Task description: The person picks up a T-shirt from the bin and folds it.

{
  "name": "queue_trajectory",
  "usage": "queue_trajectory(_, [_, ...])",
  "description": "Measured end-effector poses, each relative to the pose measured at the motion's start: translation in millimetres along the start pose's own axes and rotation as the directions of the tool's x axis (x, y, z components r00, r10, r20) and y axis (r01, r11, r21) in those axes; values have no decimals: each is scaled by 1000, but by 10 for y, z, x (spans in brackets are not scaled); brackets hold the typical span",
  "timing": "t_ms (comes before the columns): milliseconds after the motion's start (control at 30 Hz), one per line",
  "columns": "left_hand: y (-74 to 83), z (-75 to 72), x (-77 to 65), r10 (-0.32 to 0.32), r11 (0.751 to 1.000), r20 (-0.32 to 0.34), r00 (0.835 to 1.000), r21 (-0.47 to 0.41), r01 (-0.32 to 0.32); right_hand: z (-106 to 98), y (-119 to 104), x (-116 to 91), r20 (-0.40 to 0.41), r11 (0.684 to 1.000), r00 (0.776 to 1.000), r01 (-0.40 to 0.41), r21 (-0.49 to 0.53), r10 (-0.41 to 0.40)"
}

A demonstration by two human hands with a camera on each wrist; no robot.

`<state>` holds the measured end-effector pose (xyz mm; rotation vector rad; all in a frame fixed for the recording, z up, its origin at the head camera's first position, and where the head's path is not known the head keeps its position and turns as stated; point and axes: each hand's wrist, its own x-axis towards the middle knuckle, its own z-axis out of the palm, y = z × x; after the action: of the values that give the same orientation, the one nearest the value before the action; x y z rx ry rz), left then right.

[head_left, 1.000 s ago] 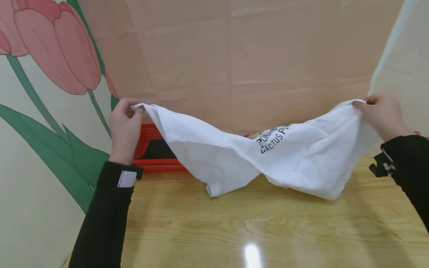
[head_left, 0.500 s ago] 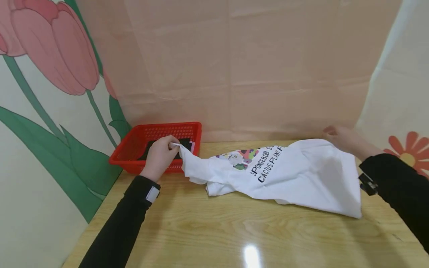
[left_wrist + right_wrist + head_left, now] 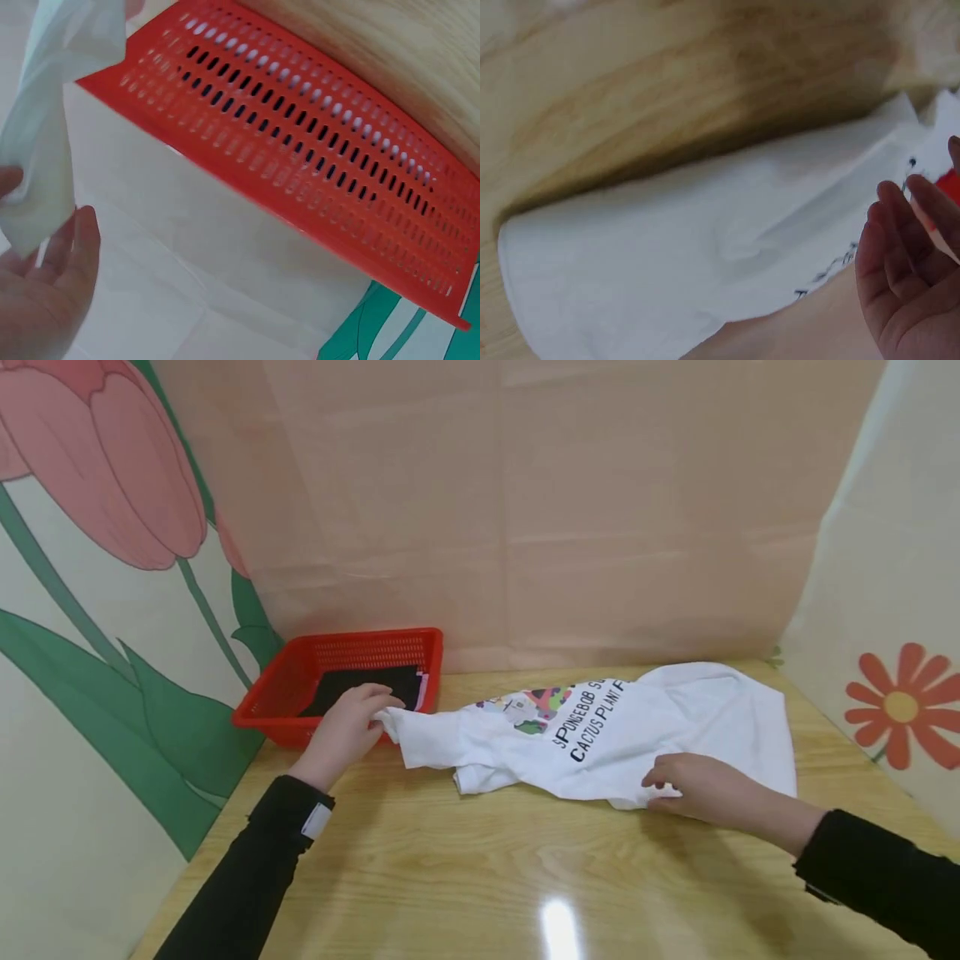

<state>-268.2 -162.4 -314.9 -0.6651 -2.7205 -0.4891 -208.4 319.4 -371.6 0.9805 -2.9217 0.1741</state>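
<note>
A white T-shirt (image 3: 525, 752) with a colourful print and black lettering lies in a long crumpled bundle across the wooden table. At its left end, my left hand (image 3: 348, 727) pinches a corner of the fabric, lifted a little near the red basket. The left wrist view shows thumb and fingers on either side of the white cloth (image 3: 45, 150). My right hand (image 3: 705, 789) hovers at the shirt's near edge, its fingers loosely bent with nothing between them. In the right wrist view the fingers (image 3: 900, 240) are spread loosely over the fabric.
A red perforated basket (image 3: 262, 720) stands at the back left with folded black items (image 3: 367, 681) inside. Behind the table (image 3: 450, 860) hangs a beige sheet (image 3: 637, 510). Painted walls with a tulip (image 3: 150, 485) and a red flower (image 3: 900, 706) flank both sides.
The shirt has come down from between both raised hands onto the table. My right hand has let go of its end and moved nearer and left; the left hand has lowered, still pinching its corner.
</note>
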Motion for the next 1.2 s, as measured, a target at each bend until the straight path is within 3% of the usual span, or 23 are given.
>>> queue_trajectory(133, [-26,38,-63,69,996,69,995,46,-72,160,-162,30,38,999,999,7,-52,-5])
queue_trajectory(333, [-35,89,-110,96,995,102,990,30,-99,351,-149,28,-38,997,999,-34,-72,31])
queue_trajectory(500, [-3,84,-108,20,1000,64,998,2,-20,373,-132,28,-51,993,992,-117,12,117])
queue_trajectory(600, [29,39,-102,-60,994,27,998,-87,62,272,-115,52,-31,970,976,-212,116,217])
queue_trajectory(733, [42,-64,-81,-171,931,-6,985,-329,159,10,0,92,-99,925,940,-295,239,325])
queue_trajectory(833, [39,-155,-51,-223,871,-34,974,-455,184,-232,152,115,-245,918,905,-275,287,348])
queue_trajectory(967, [67,-274,14,-265,833,-96,960,-525,177,-575,328,129,-411,905,819,-282,318,400])
queue_trajectory(1033, [85,-335,54,-288,810,-122,950,-560,174,-740,393,138,-449,884,772,-314,345,450])
queue_trajectory(1200, [155,-477,141,-331,767,-183,926,-624,151,-1029,519,161,-471,817,682,-357,453,559])
